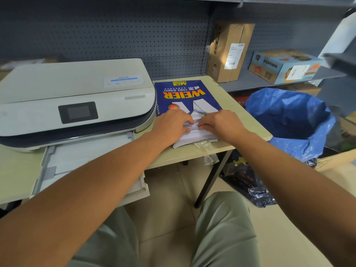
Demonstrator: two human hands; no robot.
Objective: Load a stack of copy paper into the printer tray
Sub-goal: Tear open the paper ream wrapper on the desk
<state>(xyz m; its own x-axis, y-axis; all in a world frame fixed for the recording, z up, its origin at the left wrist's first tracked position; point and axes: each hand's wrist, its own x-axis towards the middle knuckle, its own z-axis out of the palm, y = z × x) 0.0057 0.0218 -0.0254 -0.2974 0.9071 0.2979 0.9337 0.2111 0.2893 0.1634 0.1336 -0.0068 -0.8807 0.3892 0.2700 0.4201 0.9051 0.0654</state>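
Note:
A blue ream of copy paper lies on the pale table, to the right of a white printer. Its near end is torn open and white sheets show there. My left hand and my right hand both rest on that open end, fingertips almost meeting and pinching the wrapper and top sheets. The printer's paper tray is pulled out toward me, below my left forearm, which covers part of it.
A strip of clear plastic hangs over the table's front edge. A bin lined with a blue bag stands right of the table. Cardboard boxes sit on the grey shelf behind. My knees are under the table edge.

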